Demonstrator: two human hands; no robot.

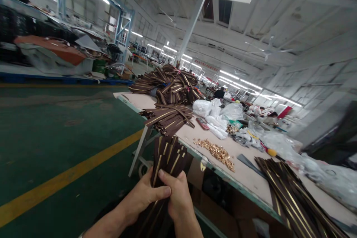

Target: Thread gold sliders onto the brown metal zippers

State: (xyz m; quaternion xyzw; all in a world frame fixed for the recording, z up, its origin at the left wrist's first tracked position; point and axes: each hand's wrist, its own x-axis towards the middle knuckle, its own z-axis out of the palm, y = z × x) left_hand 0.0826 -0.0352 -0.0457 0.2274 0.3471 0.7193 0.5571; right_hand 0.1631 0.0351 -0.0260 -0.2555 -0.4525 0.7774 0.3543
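Two hands were seen at the lower centre of the frame, the left hand and the right hand, both closed around a bundle of dark brown strips with gold lines, thumbs pressed against it. The bundle was held upright beside the edge of the table. On the table, gold-coloured pieces were scattered right of centre, more strips were laid at lower right, and a strip pile was heaped at upper centre, near white plastic bags
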